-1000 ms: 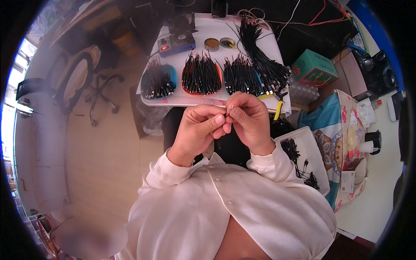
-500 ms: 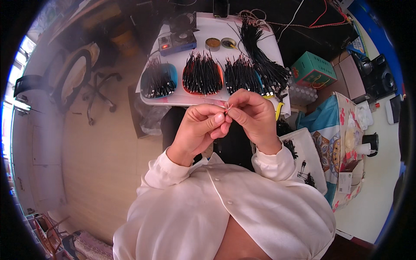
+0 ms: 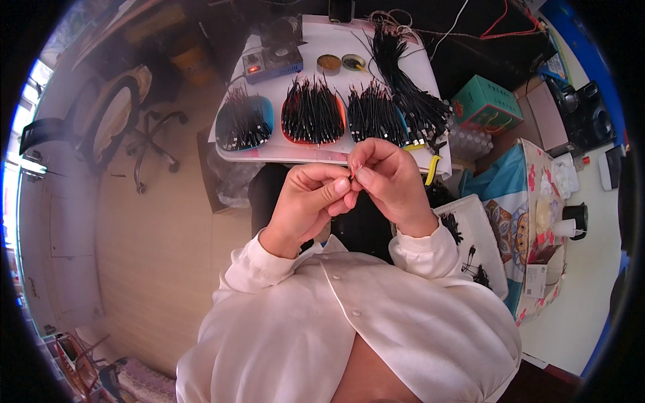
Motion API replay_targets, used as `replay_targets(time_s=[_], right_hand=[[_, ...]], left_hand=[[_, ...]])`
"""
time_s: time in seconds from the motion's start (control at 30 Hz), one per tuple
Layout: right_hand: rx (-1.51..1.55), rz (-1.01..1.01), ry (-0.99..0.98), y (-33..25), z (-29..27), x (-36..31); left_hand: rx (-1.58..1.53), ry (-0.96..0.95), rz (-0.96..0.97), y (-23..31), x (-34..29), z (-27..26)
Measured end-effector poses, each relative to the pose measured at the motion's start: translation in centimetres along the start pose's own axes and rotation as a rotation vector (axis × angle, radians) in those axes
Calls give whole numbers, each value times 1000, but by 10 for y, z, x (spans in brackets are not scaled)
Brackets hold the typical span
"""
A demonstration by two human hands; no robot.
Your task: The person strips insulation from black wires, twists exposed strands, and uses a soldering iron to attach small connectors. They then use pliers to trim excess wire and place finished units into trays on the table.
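Close together in front of the table's near edge, my two hands meet at a thin black cable with a reddish wire end (image 3: 353, 174). My left hand (image 3: 310, 196) pinches its black part between thumb and forefinger. With thumb and forefinger closed, my right hand (image 3: 388, 180) grips the reddish wire end. Most of the cable is hidden by my fingers. Beyond my hands, bunches of black cables with bared ends lie on a blue tray (image 3: 271, 111), a red tray (image 3: 343, 121) and another blue tray (image 3: 405, 127).
A long bundle of black cables (image 3: 396, 67) lies on the white table (image 3: 316, 40), near two small round tins (image 3: 328, 64) and a blue box with a lit red switch (image 3: 274, 66). Yellow-handled pliers (image 3: 433, 170) overhang the edge. A white bin (image 3: 487, 232) stands right.
My right thumb and forefinger have shifted slightly over the wire end, so less of the wire shows. Both hands stay in nearly the same place.
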State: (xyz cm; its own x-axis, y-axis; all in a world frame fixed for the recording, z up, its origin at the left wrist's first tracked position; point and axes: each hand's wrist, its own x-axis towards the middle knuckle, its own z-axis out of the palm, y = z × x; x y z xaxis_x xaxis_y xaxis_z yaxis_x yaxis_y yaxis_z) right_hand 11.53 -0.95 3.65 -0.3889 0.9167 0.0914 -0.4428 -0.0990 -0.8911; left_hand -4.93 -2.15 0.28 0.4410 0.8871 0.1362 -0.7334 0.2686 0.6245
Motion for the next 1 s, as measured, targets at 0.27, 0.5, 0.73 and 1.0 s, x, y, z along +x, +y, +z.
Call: replay_targets(time_s=[0.27,0.5,0.73,1.0], right_hand=[[-335,-126,-36,-9,-12,1],[244,85,-86,8,-16,4],[177,132,-104,35,-39,-4],[425,333,-25,59,-69,4]], left_hand=[[101,50,30,0,5,2],[170,52,56,-6,4,1],[890,-31,-9,1,-3,-8],[635,123,-66,-22,21,-27]])
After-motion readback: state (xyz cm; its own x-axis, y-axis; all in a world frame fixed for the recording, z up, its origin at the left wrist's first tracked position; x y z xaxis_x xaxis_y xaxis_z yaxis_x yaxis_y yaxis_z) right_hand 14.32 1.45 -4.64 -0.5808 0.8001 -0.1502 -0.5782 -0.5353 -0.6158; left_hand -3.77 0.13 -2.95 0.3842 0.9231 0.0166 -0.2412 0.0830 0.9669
